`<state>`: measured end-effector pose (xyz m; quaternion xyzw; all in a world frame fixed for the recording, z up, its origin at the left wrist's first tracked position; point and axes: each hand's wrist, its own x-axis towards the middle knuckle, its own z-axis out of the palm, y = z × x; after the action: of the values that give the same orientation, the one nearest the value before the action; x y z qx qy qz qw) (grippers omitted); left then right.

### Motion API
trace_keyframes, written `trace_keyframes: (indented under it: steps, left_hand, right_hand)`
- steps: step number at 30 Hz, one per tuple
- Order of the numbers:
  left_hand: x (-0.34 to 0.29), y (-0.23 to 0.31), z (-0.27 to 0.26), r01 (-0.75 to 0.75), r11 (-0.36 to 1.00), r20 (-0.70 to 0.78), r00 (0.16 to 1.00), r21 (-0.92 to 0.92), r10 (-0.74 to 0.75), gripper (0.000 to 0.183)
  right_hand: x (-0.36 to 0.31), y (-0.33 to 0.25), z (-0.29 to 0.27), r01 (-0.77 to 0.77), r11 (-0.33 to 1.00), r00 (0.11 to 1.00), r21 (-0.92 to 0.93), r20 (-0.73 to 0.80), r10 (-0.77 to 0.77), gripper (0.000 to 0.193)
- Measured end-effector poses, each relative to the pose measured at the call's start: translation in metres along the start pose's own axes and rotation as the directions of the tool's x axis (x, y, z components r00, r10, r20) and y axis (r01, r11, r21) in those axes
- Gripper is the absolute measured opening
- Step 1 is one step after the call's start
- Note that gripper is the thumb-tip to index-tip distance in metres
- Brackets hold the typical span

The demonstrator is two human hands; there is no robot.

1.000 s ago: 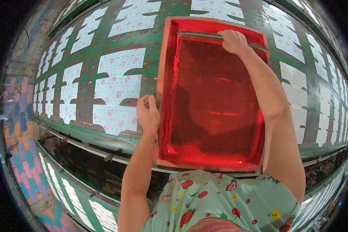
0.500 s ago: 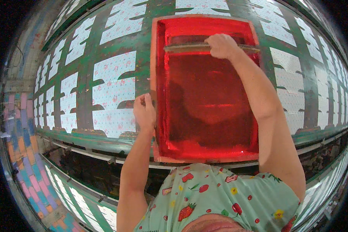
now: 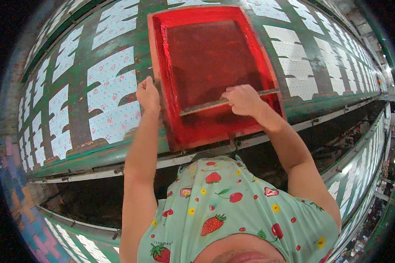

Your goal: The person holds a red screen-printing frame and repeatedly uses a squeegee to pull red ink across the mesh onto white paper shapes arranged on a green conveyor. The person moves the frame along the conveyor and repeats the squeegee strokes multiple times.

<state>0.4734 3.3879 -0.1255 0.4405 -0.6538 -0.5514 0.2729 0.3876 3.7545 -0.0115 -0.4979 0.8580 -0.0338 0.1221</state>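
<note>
A screen-printing frame (image 3: 154, 38) with red walls and a dark red mesh (image 3: 208, 50) lies on the long green table. My right hand (image 3: 241, 100) is closed around the squeegee (image 3: 202, 108), a long narrow bar that spans the frame slantwise in its nearer half. Wet red ink coats the inside edges. Just outside the frame's left side, my left hand (image 3: 148, 94) is raised with its fingers curled in, and nothing shows in it. The blade's lower edge is hidden.
Printed white fabric pieces (image 3: 114, 92) with small red and blue motifs lie left of the frame. Paler dotted pieces (image 3: 292, 63) lie to its right. A rail (image 3: 162, 165) runs along the table's near edge, and another table (image 3: 83, 245) with pieces stands behind me.
My right hand has drawn the squeegee from the frame's far end toward me, and the bar now slants. My left hand stays beside the frame. The view has shifted and tilted.
</note>
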Motion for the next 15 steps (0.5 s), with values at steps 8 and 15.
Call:
trace_keyframes:
  steps: [8, 15]
  left_hand:
    - [-0.051, -0.001, -0.037, -0.077, 0.976, 0.117, 0.992, 0.202, 0.054, 0.070]
    - [-0.087, -0.012, -0.033, -0.209, 0.902, 0.050, 0.977, 0.377, 0.205, 0.063]
  right_hand:
    - [-0.080, -0.052, 0.033, -0.066, 0.997, 0.998, -0.045, 0.012, 0.067, 0.045]
    - [-0.114, -0.043, 0.042, 0.129, 0.974, 0.985, 0.184, -0.141, -0.104, 0.073]
